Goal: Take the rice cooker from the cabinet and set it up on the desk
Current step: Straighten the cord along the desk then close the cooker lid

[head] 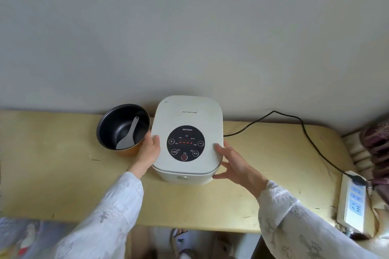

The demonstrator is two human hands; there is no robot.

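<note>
Bracing the rice cooker point(187, 139) on the worktop point(63, 174), my left hand point(148, 151) and right hand point(235, 164) press open-palmed against its smooth, probably slippery, bulky sides, best gripped low.

White rice cooker point(187, 139) with a black round panel point(185, 143) and red lights, yellow desk point(63, 174), black pot point(123, 127), grey spoon point(128, 134)

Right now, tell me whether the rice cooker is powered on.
On: red segments glow on the rice cooker control panel, and its black cord reaches the power strip.
</note>
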